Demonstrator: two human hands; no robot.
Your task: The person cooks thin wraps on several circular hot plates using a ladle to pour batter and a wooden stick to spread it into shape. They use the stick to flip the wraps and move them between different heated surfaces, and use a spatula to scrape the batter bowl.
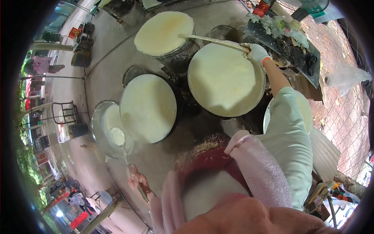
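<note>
My right hand (256,53), in a white glove, grips the end of a flat wooden stick (213,40). The stick reaches over a round griddle covered with pale batter (226,79), and its far tip lies at the edge of a second coated griddle (165,33). Bare, my left hand (138,178) closes on the handle of a ladle (117,136), whose bowl holds pale liquid over a large metal basin of batter (100,128). Beside the basin stands another coated griddle (148,108).
A further round griddle (304,108) is partly hidden behind my right sleeve. A dark board with scraps (292,46) stands beyond my right hand, near a wire fence (344,117). Dark pots (226,32) sit between the griddles. A black bucket (78,130) stands at the left.
</note>
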